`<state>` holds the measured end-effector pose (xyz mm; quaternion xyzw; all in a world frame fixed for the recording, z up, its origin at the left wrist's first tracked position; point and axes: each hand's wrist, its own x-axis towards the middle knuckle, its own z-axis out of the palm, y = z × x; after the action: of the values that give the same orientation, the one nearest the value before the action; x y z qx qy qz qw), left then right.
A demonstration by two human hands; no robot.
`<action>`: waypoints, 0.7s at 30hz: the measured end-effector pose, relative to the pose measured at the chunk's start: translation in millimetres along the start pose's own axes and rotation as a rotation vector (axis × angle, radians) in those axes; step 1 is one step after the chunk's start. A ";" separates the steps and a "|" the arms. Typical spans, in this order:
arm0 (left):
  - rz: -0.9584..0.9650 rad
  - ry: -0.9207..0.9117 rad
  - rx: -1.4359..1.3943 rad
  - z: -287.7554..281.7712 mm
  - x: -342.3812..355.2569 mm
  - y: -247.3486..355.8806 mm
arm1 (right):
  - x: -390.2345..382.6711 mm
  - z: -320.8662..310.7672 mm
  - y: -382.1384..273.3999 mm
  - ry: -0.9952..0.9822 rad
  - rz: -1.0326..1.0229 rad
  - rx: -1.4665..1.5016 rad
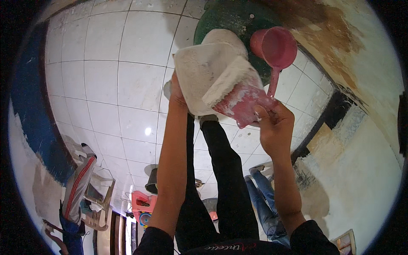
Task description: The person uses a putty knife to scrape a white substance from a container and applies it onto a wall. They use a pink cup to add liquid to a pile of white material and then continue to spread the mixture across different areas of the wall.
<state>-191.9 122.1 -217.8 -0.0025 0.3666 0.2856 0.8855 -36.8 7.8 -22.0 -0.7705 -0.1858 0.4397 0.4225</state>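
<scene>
My left hand (177,92) grips the left edge of a shallow white tray (193,70) coated with pale paste. In my right hand (275,125), between thumb and fingers, is a pink plastic scraper (246,104). A thick band of whitish paste (231,80) runs along the scraper's far edge, over the tray's right side. Whether the blade touches the tray I cannot tell. Just beyond the tray, a rounded pale object (225,37) is partly hidden by it.
A pink dipper (287,46) lies over a green round surface (208,19) at the far side. White floor tiles (100,80) spread left. A patched wall (352,140) stands right. Near the lower edge are a person's jeans (263,204), a dark bucket (151,180) and a plastic chair (100,204).
</scene>
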 end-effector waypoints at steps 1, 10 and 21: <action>0.004 0.003 0.002 2.7 -3.2 -1.4 | 2.6 5.6 -6.1 -0.005 -0.001 0.003; -0.100 -0.141 -0.228 0.9 -23.6 -29.9 | 15.3 43.1 -51.7 -0.221 -0.157 -0.844; -0.186 0.015 -0.200 -5.1 -21.2 -55.0 | 10.7 37.1 -43.8 -0.216 -0.110 -0.915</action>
<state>-179.4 64.3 -219.0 -0.1270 0.3413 0.2374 0.9006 -58.2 58.1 -1.4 -0.8164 -0.4440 0.3671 0.0405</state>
